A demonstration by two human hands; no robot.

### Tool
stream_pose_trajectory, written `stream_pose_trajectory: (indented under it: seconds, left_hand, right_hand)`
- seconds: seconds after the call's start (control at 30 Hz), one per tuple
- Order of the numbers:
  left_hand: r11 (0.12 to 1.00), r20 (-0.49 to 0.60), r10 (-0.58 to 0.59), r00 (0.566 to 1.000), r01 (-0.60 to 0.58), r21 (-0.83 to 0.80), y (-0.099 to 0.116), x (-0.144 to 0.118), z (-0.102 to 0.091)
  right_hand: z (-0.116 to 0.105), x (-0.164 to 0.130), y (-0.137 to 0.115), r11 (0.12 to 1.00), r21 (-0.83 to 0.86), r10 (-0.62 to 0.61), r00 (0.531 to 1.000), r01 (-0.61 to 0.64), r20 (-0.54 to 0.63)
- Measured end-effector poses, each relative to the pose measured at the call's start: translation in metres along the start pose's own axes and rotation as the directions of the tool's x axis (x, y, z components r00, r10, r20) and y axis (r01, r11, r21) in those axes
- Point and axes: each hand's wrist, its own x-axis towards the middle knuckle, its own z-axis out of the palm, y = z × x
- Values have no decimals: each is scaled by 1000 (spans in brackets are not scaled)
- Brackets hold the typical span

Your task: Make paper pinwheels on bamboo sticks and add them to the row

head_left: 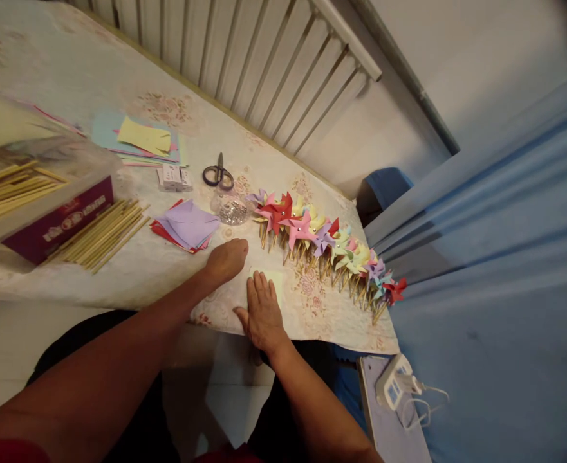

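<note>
Both hands on pale yellow paper square (274, 283) at near bench edge. Right hand (262, 313) flat, fingers spread, pressing paper. Left hand (226, 260) curled knuckles-down just left of it, holding nothing visible. Pinwheel row (326, 247) right of paper. Folded paper stack (186, 226), bamboo sticks (102, 235) and scissors (218, 175) further left and far.

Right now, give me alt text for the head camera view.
Both hands, left hand and right hand, press a pale yellow paper square flat on the table, beside a row of paper pinwheels. Scissors, folded paper squares and wooden sticks lie farther back.
</note>
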Motion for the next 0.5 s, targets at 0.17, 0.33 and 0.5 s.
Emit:
stream_pose_trajectory:
  seconds: [0.17,0.33,0.5]
  left_hand:
    - [1000,-32,0,999,0,9,7,-4,-5]
    - [1000,-41,14,999,-14,7,17,-8,-4]
    - [1000,-26,19,999,-19,-6,22,-10,0]
  right_hand:
    - [2,0,-4,998,-60,-6,997,10,79]
    - [-5,3,-2,998,-56,-20,994,26,108]
    - [-6,9,0,998,-48,-37,992,43,117]
